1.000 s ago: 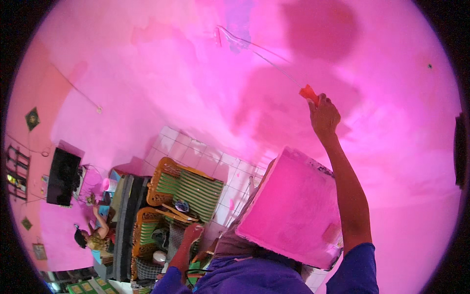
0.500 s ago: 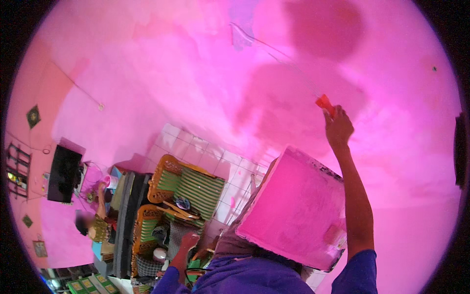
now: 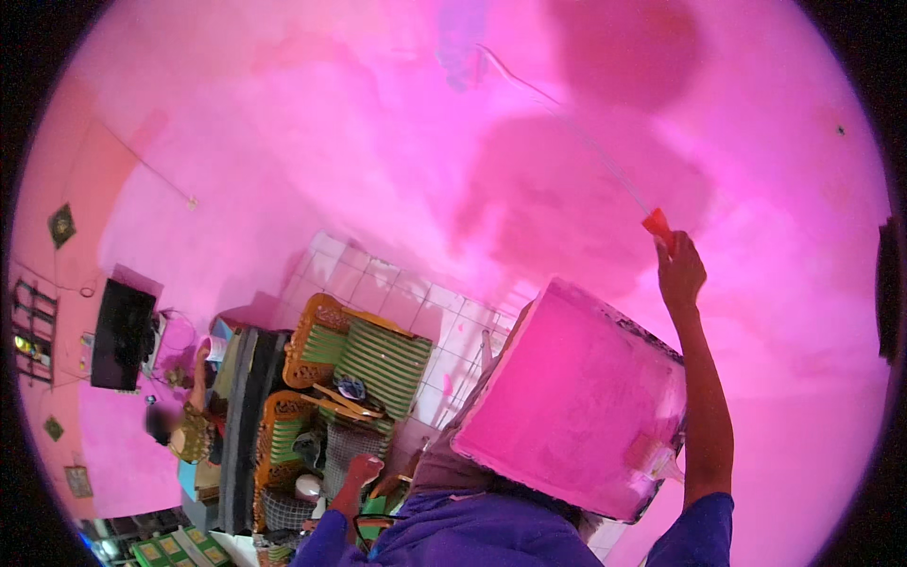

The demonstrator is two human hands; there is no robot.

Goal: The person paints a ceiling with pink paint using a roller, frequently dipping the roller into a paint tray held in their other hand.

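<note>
Gripping an orange-red handle (image 3: 656,225), my right hand (image 3: 680,272) has its fingers clamped together around it, raised high against the pink wall (image 3: 283,123). From the handle's top a thin pale rod (image 3: 567,118) runs up and to the left across the wall, toward a bluish patch (image 3: 460,42) near the upper edge — the tool's far end is too faint for me to make out. Just below the raised arm sits a square tray (image 3: 576,402) coated in pink paint, tilted, its lower corner near my purple sleeve (image 3: 699,529).

My left hand (image 3: 364,470) is low in the view, fingers curled shut into a loose fist — whether it holds anything I cannot tell. Beyond it lie green-and-orange striped chairs (image 3: 373,354) on a white tiled floor (image 3: 406,302). Further left a dark screen (image 3: 121,335) hangs on the wall, and another person (image 3: 189,425) stands near it.
</note>
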